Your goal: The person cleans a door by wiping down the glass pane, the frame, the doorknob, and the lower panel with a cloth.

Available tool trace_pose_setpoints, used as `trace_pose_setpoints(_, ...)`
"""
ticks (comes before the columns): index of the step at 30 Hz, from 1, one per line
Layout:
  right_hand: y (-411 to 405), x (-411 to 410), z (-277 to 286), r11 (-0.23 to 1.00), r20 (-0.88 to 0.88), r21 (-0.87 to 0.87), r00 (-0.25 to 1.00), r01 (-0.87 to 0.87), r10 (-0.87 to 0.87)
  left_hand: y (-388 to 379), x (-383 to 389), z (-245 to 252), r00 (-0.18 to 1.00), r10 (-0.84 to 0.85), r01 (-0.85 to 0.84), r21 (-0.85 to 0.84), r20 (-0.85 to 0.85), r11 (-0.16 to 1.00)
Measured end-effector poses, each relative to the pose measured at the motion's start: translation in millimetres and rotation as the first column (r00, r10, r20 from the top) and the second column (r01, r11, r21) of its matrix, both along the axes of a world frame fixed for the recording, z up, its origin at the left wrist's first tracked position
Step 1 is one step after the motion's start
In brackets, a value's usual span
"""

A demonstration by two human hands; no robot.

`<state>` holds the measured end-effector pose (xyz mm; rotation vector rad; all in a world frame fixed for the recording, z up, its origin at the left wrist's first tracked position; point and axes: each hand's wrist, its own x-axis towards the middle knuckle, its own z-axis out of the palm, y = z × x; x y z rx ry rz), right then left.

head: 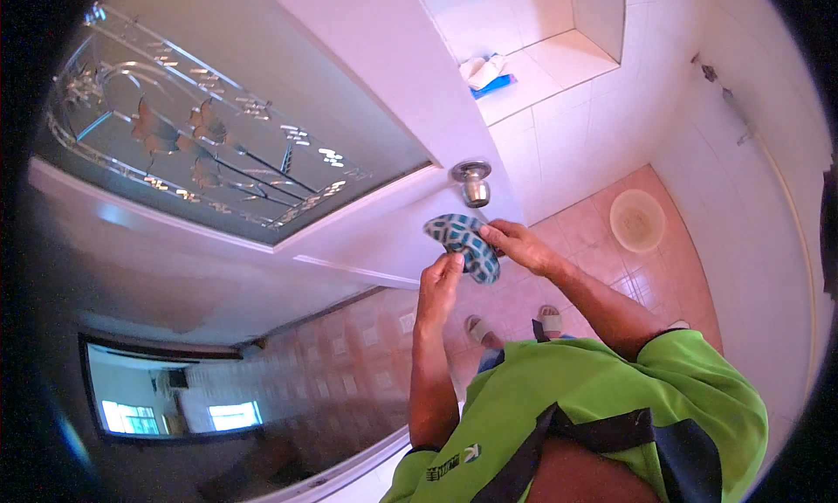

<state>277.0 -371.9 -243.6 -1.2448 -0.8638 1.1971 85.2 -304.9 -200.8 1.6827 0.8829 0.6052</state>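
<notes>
Both hands hold a blue-and-grey patterned cloth [463,236], bunched and curved, in front of the white door below its knob. My left hand [442,280] pinches the cloth's lower inner edge between thumb and fingers. My right hand [514,243] grips its right side, the thumb lying on top. Just above the cloth is the round metal door knob [474,183], which neither hand touches. The door's glass panel [262,130] bears a flower pattern and fills the upper left.
A tiled wall niche [556,67] holds a blue packet of tissues [491,84]. On the pink tiled floor stands a pale plastic basin [637,221] at the right. A pipe [785,202] runs along the right wall. A dark-framed mirror or screen [177,391] shows at lower left.
</notes>
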Motion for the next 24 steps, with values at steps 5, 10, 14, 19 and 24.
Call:
trace_pose_setpoints(5,-14,9,-13,0.997,-0.304,0.056,0.95,-0.055,0.069,3,-6,-2,0.998,-0.053,0.055,0.038,-0.047,0.998)
trace_pose_setpoints(10,-10,-3,0,0.935,0.293,0.276,0.907,0.221,-0.301,19,-16,-41,0.98,0.063,-0.046,0.096,-0.19,0.994)
trace_pose_setpoints(14,-20,-25,25,0.879,0.573,0.476,0.768,-0.027,-0.286,-5,6,-48,0.901,0.429,-0.364,-0.421,0.069,0.831)
trace_pose_setpoints(19,-25,-58,47,0.81,0.723,0.359,0.687,-0.463,0.073,-25,-12,-64,0.674,0.52,0.228,-0.817,0.526,0.53)
trace_pose_setpoints(24,-16,-14,63,0.897,0.44,0.437,0.855,0.064,-0.275,-15,-27,-72,0.428,0.605,0.398,-0.74,0.672,0.542)
